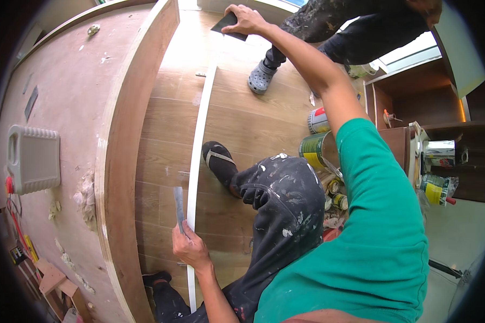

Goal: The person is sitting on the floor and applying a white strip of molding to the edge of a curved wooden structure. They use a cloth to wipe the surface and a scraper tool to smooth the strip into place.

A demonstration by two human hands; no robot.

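Note:
My left hand [191, 248] is closed around a flat grey scraper blade [179, 209], which points away from me. It is beside a long, narrow white strip [200, 121] with small metal fittings along its left side. Stretched far forward, my right hand [248, 21] grips a dark rectangular flat blade [229, 25] above the far end of that strip. My fingers are on top of the dark blade, so its exact kind is unclear. No contact between either blade and the strip can be made out.
On the left, a wooden panel [64, 161] bears a grey jug [33, 160], a loose blade [31, 103] and dried filler lumps. Another person's clog [261, 78] stands ahead on the wood floor [253, 118]. Paint cans [313, 148] and an open cabinet [420, 94] are at right.

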